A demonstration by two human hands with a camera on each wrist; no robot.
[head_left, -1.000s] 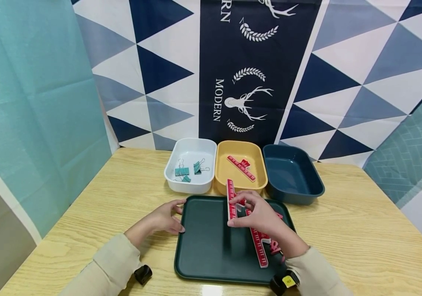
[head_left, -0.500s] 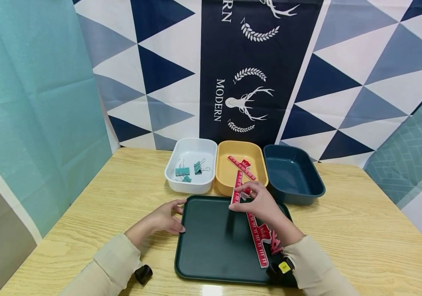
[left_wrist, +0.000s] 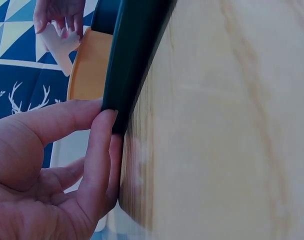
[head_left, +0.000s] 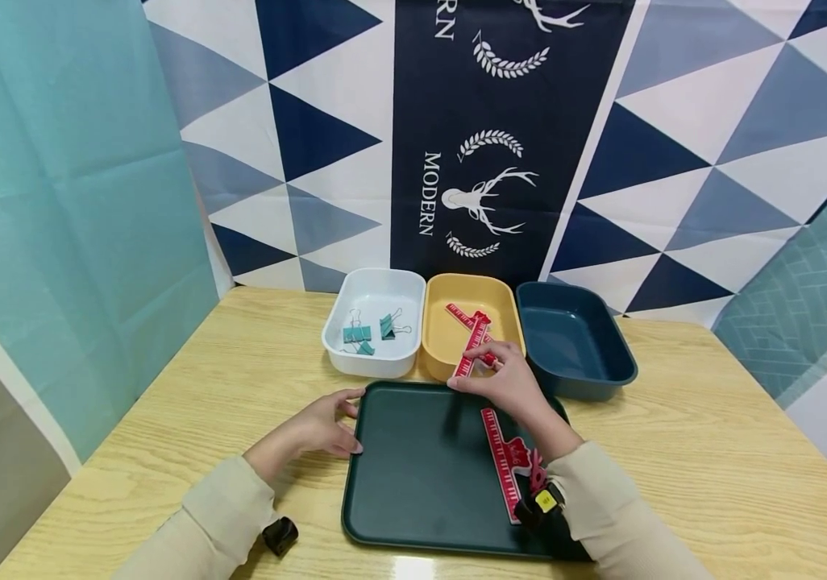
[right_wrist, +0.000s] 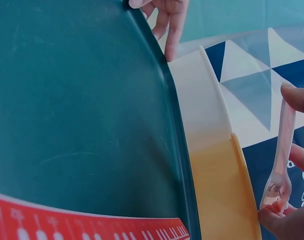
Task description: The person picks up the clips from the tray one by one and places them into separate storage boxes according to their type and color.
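Note:
My right hand (head_left: 511, 383) pinches a red clip with a piano-key pattern (head_left: 468, 354), held tilted over the front of the yellow bin (head_left: 438, 326). In the right wrist view the clip (right_wrist: 283, 142) shows edge-on, with its spring near my fingertips. Another such red clip (head_left: 459, 312) lies in the yellow bin, partly covered. A third piano-key clip (head_left: 500, 463) lies on the dark green tray (head_left: 413, 475). Beside it a pink clip (head_left: 537, 467) is partly hidden by my wrist. My left hand (head_left: 322, 425) touches the tray's left edge with thumb and fingertips; none wrap round the rim.
A white bin (head_left: 399, 282) with several teal binder clips (head_left: 357, 333) stands left of the yellow bin. To the right is a dark blue bin (head_left: 562, 334). All three stand on the wooden table (head_left: 704, 451), behind the tray, before a patterned backdrop (head_left: 326, 129).
My right hand has moved forward from above the tray to the yellow bin's front, tilting the clip's far end rightward over the bin. My left hand stays at the tray.

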